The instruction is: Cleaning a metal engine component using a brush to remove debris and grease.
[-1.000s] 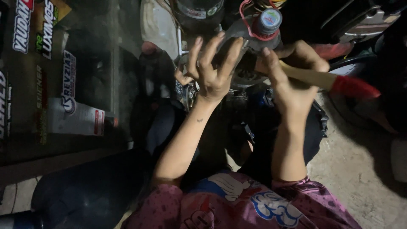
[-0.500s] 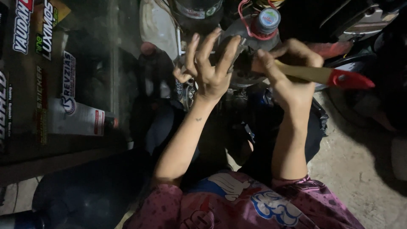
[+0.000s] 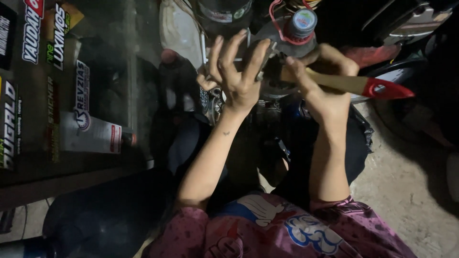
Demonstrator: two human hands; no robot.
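Our left hand [image 3: 239,79] spreads its fingers loosely over a grey metal engine part [image 3: 267,57], touching it without clenching. Our right hand [image 3: 320,81] is clenched around the wooden handle of a paintbrush [image 3: 354,85], whose red end points right; its bristles are hidden behind the hands. Just above stands a small bottle with a blue cap [image 3: 302,24]. A glass cabinet with stickers [image 3: 57,95] stands at left.

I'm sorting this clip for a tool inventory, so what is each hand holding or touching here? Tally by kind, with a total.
Wooden-handled tool with a red end, gripped in the right hand: 1
Grey metal engine part, under the spread fingers of the left hand: 1
Bottle with a pale blue cap, just above both hands: 1
Total: 3
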